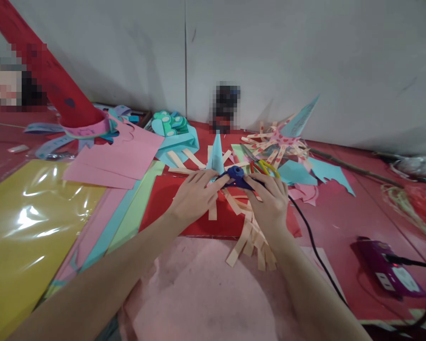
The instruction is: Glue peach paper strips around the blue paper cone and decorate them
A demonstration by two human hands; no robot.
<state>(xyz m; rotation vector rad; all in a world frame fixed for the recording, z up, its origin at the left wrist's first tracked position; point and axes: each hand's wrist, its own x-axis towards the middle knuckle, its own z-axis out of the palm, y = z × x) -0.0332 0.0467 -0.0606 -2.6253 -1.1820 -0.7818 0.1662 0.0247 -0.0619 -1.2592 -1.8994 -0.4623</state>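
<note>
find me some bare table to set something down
Bare red tabletop lies between the torn blue paper and the purple rectangular box. Crowded around the left hand and right hand: peach paper strips, blue paper cone, held dark-blue tool.

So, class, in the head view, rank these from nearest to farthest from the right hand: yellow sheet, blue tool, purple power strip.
1. Blue tool, touching the right hand.
2. Purple power strip, to the hand's right.
3. Yellow sheet, at far left.
</note>
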